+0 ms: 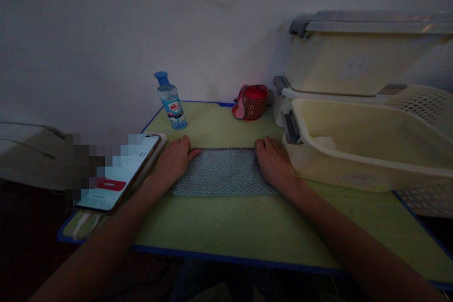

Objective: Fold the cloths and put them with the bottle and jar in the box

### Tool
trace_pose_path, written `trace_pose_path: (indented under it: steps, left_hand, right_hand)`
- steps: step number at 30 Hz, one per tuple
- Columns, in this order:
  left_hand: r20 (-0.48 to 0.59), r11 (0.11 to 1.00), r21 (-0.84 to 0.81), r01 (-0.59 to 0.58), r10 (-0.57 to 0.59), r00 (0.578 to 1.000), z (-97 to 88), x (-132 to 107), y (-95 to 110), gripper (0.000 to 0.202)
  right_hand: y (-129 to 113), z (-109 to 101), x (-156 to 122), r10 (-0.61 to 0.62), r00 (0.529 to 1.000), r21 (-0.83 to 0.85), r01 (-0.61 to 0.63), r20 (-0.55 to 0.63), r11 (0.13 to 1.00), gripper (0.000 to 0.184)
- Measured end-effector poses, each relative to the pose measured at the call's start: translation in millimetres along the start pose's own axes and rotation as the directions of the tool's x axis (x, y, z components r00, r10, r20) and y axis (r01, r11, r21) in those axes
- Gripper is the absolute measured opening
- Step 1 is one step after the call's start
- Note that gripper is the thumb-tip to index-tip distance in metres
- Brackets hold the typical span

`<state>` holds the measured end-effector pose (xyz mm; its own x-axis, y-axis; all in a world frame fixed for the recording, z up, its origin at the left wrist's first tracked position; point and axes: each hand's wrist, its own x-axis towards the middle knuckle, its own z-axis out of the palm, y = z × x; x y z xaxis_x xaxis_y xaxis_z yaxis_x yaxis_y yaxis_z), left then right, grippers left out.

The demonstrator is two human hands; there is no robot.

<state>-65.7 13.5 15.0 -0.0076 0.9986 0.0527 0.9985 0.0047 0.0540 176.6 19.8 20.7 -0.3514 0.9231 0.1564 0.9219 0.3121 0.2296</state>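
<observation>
Evidently, a grey-blue mesh cloth (228, 174) lay flat on the green table (230, 226), between the fingers of the left hand (176, 160) and those of the right hand (275, 163). Its dark patterned edge ran along the far side from one set of fingers to the other. The left fingers were bent at the cloth's far left corner, with the thumb touching the patterned edge. The right fingers were curled at the far right corner, and the back of that hand covered part of the cloth's end. Whether either set pinched the fabric or merely pressed on it could not be determined. Just left of the left fingers, a phone (122, 172) lay with its screen lit and facing up; part of the screen was obscured. A white cable (79, 226) lay nearer the person than the left fingers, by the phone's near end. Beyond the left fingers, apart from them, a blue bottle (173, 106) stood with its cap on. Beyond the right fingers and slightly to their left stood a small red basket (255, 104). Just right of the right fingers sat a cream tub (336, 167) with a grey handle; farther behind it stood a lidded box (325, 63).
</observation>
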Motion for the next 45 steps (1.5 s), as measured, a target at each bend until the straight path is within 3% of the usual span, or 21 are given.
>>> trace_pose_path:
  steps: [7, 14, 20, 31, 45]
  left_hand:
    - [-0.04, 0.997, -0.059, -0.044, 0.042, 0.998, 2.7, 0, -2, 0.028]
    - [-0.067, 0.973, -0.227, 0.045, -0.062, 0.996, -0.2, -4, 8, 0.02]
    - [-0.11, 0.949, -0.312, -0.048, 0.014, 0.994, 2.8, 0, 2, 0.01]
    - [-0.046, 0.927, -0.376, 0.012, -0.031, 0.998, -8.1, 1, -4, 0.006]
    - [-0.106, 0.9, -0.437, 0.009, -0.061, 0.992, -10.7, 1, -5, 0.008]
  right_hand:
    - [0, -1, -5, -0.026, 1.0, -0.009, 0.026, -0.009, 1.0, 0.025]
    - [-2, -4, -8, -0.032, 0.999, -0.011, 0.032, 0.02, 0.999, 0.023]
    - [-3, -9, -10, -0.03, 0.999, -0.022, 0.031, 0.042, 0.999, 0.025]
    - [-3, -12, -10, -0.063, 0.997, -0.011, 0.064, 0.048, 0.998, 0.023]
    - [-1, -19, -11, -0.042, 0.998, -0.023, 0.043, 0.045, 0.999, 0.022]
